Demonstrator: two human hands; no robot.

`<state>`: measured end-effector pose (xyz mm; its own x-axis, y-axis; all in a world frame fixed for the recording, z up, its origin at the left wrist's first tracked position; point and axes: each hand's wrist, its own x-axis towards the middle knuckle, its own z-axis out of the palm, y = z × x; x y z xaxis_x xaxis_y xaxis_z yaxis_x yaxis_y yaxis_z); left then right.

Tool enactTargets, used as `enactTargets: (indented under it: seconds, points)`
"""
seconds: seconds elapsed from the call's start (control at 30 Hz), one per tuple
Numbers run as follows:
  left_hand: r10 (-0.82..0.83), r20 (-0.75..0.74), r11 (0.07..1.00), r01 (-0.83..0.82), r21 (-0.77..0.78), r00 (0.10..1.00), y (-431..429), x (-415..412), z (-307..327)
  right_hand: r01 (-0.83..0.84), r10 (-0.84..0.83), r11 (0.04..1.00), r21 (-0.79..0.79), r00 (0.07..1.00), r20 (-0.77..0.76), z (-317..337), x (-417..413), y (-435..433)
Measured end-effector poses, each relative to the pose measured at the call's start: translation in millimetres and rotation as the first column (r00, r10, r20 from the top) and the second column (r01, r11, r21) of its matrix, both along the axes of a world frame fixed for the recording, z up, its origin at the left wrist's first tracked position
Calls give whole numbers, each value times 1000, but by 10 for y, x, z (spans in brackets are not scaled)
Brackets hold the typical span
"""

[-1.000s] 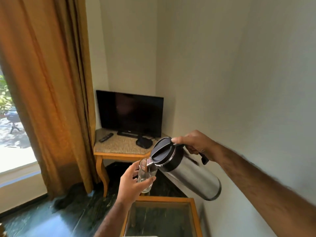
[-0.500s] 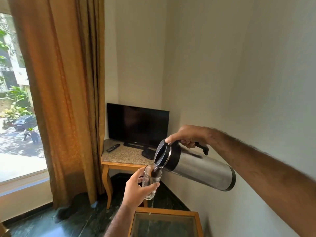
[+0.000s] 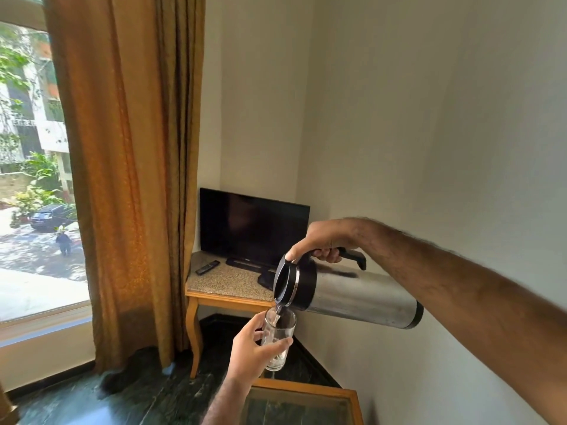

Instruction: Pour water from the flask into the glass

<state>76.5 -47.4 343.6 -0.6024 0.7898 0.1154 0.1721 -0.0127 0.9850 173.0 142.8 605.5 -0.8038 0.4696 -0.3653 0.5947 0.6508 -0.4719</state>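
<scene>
My right hand [image 3: 325, 240] grips the flask [image 3: 346, 294], tipped nearly flat; my left hand [image 3: 253, 348] wraps the glass [image 3: 277, 342]. Water runs in, I judge; little collected, most left.

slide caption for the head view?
Right hand tips the steel flask with black lid, pouring water into the clear glass held by the left hand.

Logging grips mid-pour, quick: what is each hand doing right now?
Left hand: closed around the glass.
Right hand: closed on the flask handle.
</scene>
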Motion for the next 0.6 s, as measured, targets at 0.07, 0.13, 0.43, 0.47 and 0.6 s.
enactTargets:
  seconds: [0.07,0.13,0.43,0.47,0.6]
  points:
    - [3,1,1000,-3,1,1000,-2,-13,-15,-14,14,1000,4,1000,15,-3,-39,-20]
    - [5,-2,1000,-5,8,1000,-7,-36,-22,-23,23,1000,12,999,30,-3,-77,-36]
    - [-2,-34,1000,3,30,999,-11,-80,28,-16,15,999,38,999,49,57,-154,-53]
    - [0,-32,999,1,32,999,-10,-86,31,-17,15,999,41,999,49,65,-159,-57]
    - [8,-16,999,-7,48,1000,-20,-70,55,-17,14,999,50,998,60,73,-154,-52]
